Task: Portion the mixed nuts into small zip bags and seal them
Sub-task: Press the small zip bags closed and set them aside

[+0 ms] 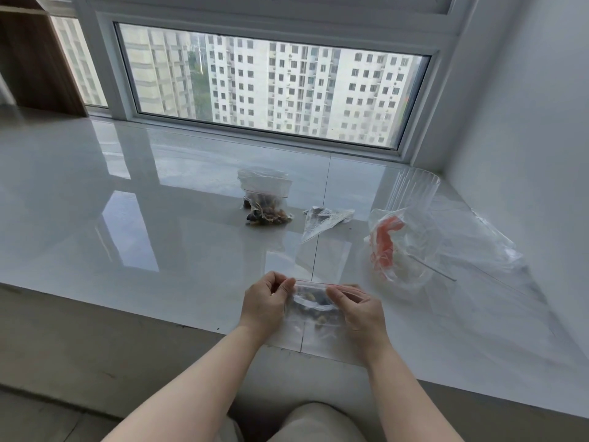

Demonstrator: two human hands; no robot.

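Near the front edge of the glossy white ledge (159,218) I hold a small clear zip bag (314,317) with a red strip along its top and mixed nuts inside. My left hand (266,301) pinches the strip's left end. My right hand (358,309) pinches it further right. Further back on the ledge lies another small zip bag (266,199) with nuts in it, its top standing up. An empty crumpled clear bag (325,220) lies to the right of that one.
At the right sits a large clear plastic bag (404,247) with red-orange material inside and a thin white stick poking out. A clear ribbed plastic cup (414,186) stands behind it. The window frame runs along the back, a white wall on the right.
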